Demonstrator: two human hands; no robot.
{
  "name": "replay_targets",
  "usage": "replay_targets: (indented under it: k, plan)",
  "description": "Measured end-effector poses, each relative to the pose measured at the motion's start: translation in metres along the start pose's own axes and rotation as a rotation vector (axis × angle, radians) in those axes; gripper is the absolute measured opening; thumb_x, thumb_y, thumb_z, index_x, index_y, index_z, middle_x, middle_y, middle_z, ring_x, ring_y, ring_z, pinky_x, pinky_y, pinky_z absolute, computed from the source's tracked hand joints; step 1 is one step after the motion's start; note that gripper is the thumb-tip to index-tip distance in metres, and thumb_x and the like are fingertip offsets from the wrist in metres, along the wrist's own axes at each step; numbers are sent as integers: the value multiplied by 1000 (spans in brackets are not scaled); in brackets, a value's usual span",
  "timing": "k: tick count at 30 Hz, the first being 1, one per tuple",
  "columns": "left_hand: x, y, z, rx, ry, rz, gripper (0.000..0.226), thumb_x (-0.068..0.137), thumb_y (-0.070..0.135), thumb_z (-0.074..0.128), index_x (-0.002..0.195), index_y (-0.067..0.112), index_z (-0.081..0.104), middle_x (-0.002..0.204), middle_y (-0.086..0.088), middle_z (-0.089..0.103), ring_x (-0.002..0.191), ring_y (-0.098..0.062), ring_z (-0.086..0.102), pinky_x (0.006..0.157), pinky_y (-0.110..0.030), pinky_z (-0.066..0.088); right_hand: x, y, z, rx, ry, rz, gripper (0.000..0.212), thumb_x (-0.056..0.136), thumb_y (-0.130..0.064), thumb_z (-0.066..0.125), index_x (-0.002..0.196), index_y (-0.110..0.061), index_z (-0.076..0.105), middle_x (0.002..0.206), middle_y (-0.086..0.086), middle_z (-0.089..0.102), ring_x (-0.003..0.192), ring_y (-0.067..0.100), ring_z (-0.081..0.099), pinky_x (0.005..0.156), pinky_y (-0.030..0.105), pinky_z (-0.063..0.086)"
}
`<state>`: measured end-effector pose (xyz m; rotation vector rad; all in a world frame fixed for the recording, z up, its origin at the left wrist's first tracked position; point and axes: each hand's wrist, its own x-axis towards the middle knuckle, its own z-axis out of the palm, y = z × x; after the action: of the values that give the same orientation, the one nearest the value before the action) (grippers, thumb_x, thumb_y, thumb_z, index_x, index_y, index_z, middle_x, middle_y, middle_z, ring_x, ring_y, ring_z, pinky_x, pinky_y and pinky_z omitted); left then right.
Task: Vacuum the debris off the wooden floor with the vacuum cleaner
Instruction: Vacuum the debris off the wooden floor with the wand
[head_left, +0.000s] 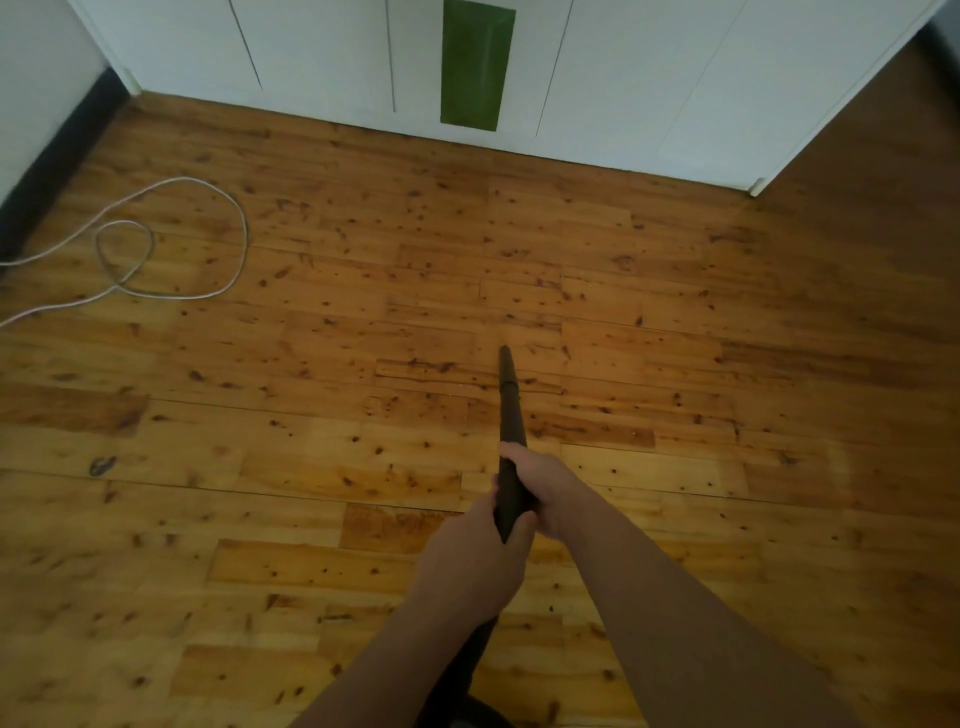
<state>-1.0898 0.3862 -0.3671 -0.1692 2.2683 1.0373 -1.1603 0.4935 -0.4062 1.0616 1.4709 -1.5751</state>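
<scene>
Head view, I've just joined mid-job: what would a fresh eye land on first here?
The vacuum tube at centre stands out first, dark and gripped by both the left hand and the right hand, its nozzle pointing down at the wooden floor ahead. Next come the pale cord looped on the floor at far left and the green panel on the white cabinets at top centre.

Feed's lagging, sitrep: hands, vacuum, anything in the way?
Gripping the vacuum wand: left hand, right hand ahead of it. Its nozzle tip down near wooden floor. A white cable looped off left, clear of the wand.
</scene>
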Motion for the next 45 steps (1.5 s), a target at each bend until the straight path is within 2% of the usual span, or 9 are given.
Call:
replay_targets:
  k: [3,7,11,15,22,28,33,38,45]
  plan:
    - [4,-11,-10,-11,-7,-4,23,98,51,43,90,30,47,69,6,59,50,-7,52,44,-18,37,4,0,13,-24,10,-13,24,100,-27,54,98,-3,56,77,9,54,60,21,53,53,31,50]
    - [-5,-28,-17,-55,-36,-41,23,95,48,45,81,30,46,67,7,57,48,-6,52,47,-21,44,5,16,30,-61,1,10,25,99,-29,54,99,-4,56,78,9,53,63,22,54,60,34,51]
    - [-13,-47,-25,-39,-38,-73,25,92,46,46,72,31,46,60,11,53,43,-3,46,43,-17,36,2,29,48,-72,-16,28,21,99,-27,54,97,-6,55,73,8,51,54,20,55,56,32,52]
    - [-23,-65,-30,-43,-27,-98,25,87,49,44,70,30,49,56,10,50,42,-6,41,43,-20,35,-3,37,65,-118,-52,31,26,100,-27,53,115,-6,52,82,11,52,56,23,60,53,32,53]
    - [-51,-83,-30,-30,34,-186,48,93,61,40,60,27,48,42,11,47,32,-3,41,42,-19,35,-24,60,83,-198,-71,48,19,99,-23,52,109,-8,52,87,12,51,70,26,56,57,34,52]
    - [-74,-89,-30,-26,26,-240,52,93,63,38,64,25,55,51,10,53,42,-9,48,48,-26,47,-38,77,88,-201,-111,30,13,99,-22,54,101,-9,51,72,8,50,44,17,55,43,27,47]
    - [-93,-91,-28,-59,32,-273,52,93,63,39,64,23,56,53,7,56,44,-12,56,61,-40,61,-46,92,92,-189,-109,46,18,97,-23,57,104,-6,53,76,7,50,55,18,54,40,23,46]
    - [-106,-93,-29,-57,24,-302,54,93,62,40,63,20,55,52,5,55,43,-13,54,61,-40,61,-53,104,95,-175,-133,31,30,96,-25,58,117,-5,53,81,8,55,58,19,60,49,28,51]
    - [-113,-73,-21,-15,-27,-292,51,94,60,42,64,20,55,50,7,52,43,-12,52,59,-34,58,-66,110,75,-99,-113,38,22,97,-24,55,112,-10,49,81,8,52,58,19,58,50,30,50]
